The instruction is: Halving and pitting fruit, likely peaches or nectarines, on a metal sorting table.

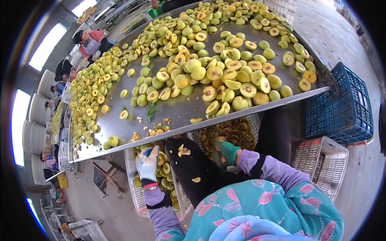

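Note:
My left hand (pixel 148 164), in a white and blue glove, is above a white crate (pixel 136 195) of green-yellow fruit halves (pixel 164 170), just below the table's front edge. Its fingers look curled; anything in them is hidden. My right hand (pixel 228 153), in a green glove, is over a second crate (pixel 255 122) filled with brownish fruit pieces (pixel 229 132). Motion smears its fingers, and I cannot make out what it may hold. A metal table (pixel 116 94) ahead carries many round fruits (pixel 198 73), whole and halved, some showing brown stones.
Fruit scraps (pixel 183 151) lie on my dark-clad leg. To the right stand a blue crate (pixel 341 106) and a white basket (pixel 327 164). A raised metal rim (pixel 241 114) edges the table. Several people, one in a red top (pixel 90 43), are at the far left.

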The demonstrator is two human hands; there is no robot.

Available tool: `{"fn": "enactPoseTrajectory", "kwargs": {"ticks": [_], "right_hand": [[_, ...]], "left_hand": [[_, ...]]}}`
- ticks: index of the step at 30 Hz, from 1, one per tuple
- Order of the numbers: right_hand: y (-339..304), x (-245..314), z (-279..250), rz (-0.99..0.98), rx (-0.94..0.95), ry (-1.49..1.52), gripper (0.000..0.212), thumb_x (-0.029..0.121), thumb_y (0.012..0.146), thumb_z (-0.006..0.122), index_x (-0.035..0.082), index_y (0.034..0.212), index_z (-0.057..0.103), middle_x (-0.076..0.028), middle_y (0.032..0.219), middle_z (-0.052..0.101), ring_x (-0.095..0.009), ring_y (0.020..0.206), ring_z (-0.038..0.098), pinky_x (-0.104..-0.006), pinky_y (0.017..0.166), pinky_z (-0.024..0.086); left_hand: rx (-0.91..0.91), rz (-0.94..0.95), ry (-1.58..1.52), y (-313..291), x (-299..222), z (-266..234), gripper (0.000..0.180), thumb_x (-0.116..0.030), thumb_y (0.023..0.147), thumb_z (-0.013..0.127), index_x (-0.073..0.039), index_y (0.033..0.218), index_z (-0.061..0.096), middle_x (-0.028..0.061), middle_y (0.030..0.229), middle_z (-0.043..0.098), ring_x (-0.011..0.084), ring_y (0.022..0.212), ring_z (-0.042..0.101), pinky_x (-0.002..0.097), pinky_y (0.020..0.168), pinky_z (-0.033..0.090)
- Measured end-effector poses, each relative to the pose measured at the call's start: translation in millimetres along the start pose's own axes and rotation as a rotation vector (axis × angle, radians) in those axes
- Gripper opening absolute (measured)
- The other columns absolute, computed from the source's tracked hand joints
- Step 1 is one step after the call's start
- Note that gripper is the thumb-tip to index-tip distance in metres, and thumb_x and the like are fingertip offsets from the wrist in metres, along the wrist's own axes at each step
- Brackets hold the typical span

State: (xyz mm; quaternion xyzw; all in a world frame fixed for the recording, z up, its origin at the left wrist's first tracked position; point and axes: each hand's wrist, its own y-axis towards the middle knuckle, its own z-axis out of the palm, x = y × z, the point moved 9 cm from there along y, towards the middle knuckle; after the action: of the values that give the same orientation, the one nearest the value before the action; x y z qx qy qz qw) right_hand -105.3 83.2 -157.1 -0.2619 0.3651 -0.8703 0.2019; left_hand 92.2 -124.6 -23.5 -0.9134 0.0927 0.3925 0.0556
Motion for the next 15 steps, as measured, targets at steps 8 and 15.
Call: {"fn": "enactPoseTrajectory", "kwargs": {"ticks": [8, 15], "right_hand": [[-63, 45, 40, -0.285, 0.095, -0.15, 0.042, 0.049, 0.09, 0.043, 0.01, 0.078, 0.05, -0.001, 0.058, 0.048, -0.013, 0.04, 0.043, -0.028, 0.038, 0.036], [-132, 149, 35, -1.301, -0.573, -0.785, 0.031, 0.034, 0.091, 0.047, 0.003, 0.092, 0.054, -0.02, 0.06, 0.054, -0.033, 0.051, 0.055, -0.0412, 0.046, 0.044]], "left_hand": [[0.395, 0.462, 0.421, 46, -218, 178, 0.061, -0.051, 0.076, 0.057, -0.004, 0.116, 0.056, 0.021, 0.111, 0.06, 0.0307, 0.104, 0.057, 0.0368, 0.088, 0.043], [0.622, 0.186, -0.233, 30, -186, 192, 0.032, -0.019, 0.073, 0.071, -0.002, 0.097, 0.061, 0.0117, 0.093, 0.065, 0.0194, 0.081, 0.062, 0.0299, 0.073, 0.05]]}}
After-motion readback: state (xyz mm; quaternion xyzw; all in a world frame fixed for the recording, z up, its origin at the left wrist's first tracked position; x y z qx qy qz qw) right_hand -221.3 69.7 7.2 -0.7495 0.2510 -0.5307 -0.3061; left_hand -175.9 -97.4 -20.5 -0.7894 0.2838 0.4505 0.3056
